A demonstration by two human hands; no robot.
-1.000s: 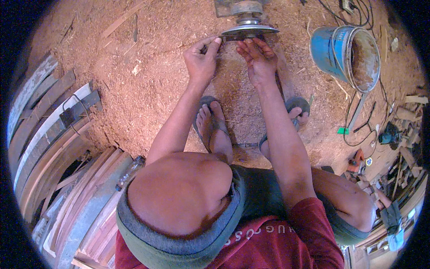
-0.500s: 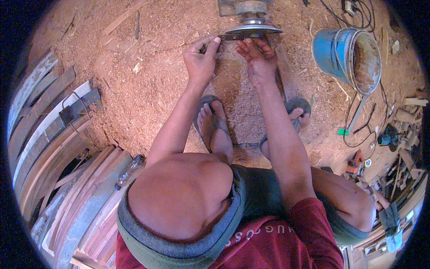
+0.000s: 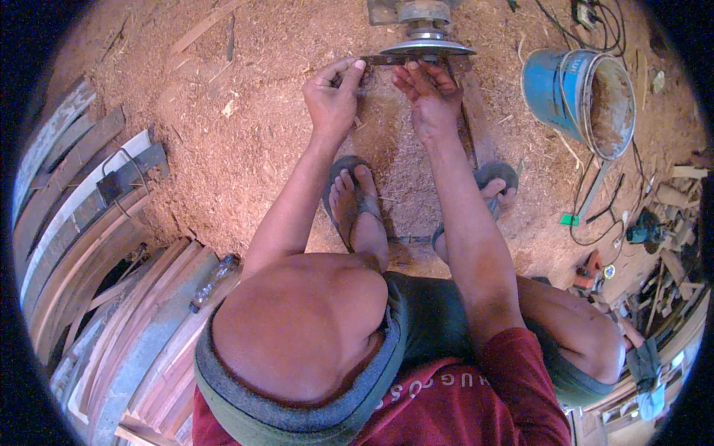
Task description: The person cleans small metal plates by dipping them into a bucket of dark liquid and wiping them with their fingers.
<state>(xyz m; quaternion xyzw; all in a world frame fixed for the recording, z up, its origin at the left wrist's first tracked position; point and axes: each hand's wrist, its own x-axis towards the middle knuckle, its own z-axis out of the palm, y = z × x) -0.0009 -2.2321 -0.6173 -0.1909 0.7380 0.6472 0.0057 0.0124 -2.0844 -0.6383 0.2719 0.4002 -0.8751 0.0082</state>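
At the top middle, a shiny round disc [image 3: 429, 48] sits on the shaft of a motor-like machine [image 3: 421, 13]. A thin dark flat metal strip [image 3: 374, 61] lies along the disc's near edge. My left hand [image 3: 331, 102] pinches the strip's left end between thumb and fingers. Palm up, my right hand [image 3: 435, 108] has its bent fingers pressed on the strip close under the disc; its exact contact is partly hidden. I squat with my sandalled feet [image 3: 362, 197] just nearer than the hands.
Sawdust covers the ground [image 3: 245, 149]. Right of the machine a blue bucket [image 3: 550, 93] lies tilted. Curved wooden boards [image 3: 111, 320] are stacked at left, beside a clear plastic bottle [image 3: 216, 282]. Cables [image 3: 617, 33], a green-tipped strip [image 3: 571, 219] and wood scraps [image 3: 673, 267] lie at right.
The hands and strip have shifted slightly left relative to the disc. Both hands keep their hold, and the surroundings look the same.
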